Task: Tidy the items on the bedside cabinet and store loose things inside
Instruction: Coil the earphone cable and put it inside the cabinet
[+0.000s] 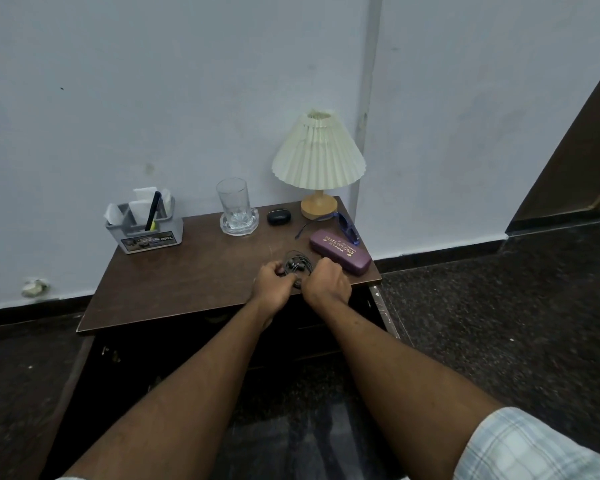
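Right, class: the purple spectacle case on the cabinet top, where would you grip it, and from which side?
Probably across its narrow width at mid-length, from above and the near side. The purple spectacle case lies flat and long, and the blue glasses lie at its far edge.

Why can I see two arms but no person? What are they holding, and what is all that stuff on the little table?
There is no machine here. A person wears a camera on their head, so this one picture looks down along their own arms. The left hand and the right hand both grip a coiled black earphone wire at the front of the brown cabinet top. Further back are a lamp, a glass on a clear dish, a small black case, blue sunglasses, a purple glasses case and a grey organiser.
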The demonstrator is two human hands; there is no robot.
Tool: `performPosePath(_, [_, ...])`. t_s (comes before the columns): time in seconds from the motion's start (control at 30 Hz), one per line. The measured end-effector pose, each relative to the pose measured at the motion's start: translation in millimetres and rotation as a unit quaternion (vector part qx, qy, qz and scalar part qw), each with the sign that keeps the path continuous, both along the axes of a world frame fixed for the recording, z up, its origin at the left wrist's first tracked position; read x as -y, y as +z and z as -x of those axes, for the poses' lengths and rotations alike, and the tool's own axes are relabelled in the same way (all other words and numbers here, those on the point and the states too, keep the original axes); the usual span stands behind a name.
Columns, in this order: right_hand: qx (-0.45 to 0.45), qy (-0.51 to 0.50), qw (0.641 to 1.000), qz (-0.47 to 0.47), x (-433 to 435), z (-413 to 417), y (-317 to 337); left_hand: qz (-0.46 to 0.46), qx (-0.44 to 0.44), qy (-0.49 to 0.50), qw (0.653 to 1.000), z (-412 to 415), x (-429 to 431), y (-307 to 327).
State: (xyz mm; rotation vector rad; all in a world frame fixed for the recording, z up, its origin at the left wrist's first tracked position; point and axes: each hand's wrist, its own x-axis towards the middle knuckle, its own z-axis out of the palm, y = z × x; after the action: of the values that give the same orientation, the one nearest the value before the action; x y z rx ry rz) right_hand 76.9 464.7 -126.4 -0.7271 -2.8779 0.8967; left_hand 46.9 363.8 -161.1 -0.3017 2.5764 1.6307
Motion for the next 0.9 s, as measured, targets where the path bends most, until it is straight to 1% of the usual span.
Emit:
performPosePath(0.27, [-0.005, -0.001, 0.999, 0.049, 4.9, -3.1, -6.0, 0.022, 0.0, 0.008, 1.0, -6.5, 6.6, 3.2])
performPosePath(0.37, [-0.011, 0.0, 0.997, 0.07, 3.0, -1.6, -8.0, 0.088, -0.011, 0.003, 0.996, -4.9, 10.9, 7.7])
performPosePath(0.43, [-0.016, -0.001, 0.997, 0.079, 2.4, 0.0, -10.9, 0.126, -0.013, -0.017, 0.992, -4.1, 12.1, 13.2])
performPosePath(0.63, [-0.034, -0.012, 0.993, 0.109, 1.7, 3.0, -16.8, 0.181, -0.013, -0.049, 0.982, -1.1, 9.0, 16.3])
performPosePath(0.8, [-0.05, -0.048, 0.984, 0.164, -2.4, -2.9, -19.8, 0.159, -0.01, -0.031, 0.987, -6.5, 9.4, 10.2])
performPosePath(0.9, [-0.064, -0.087, 0.972, 0.21, -0.5, -8.8, -22.6, 0.161, -0.016, -0.026, 0.987, -13.4, 9.3, 8.7])
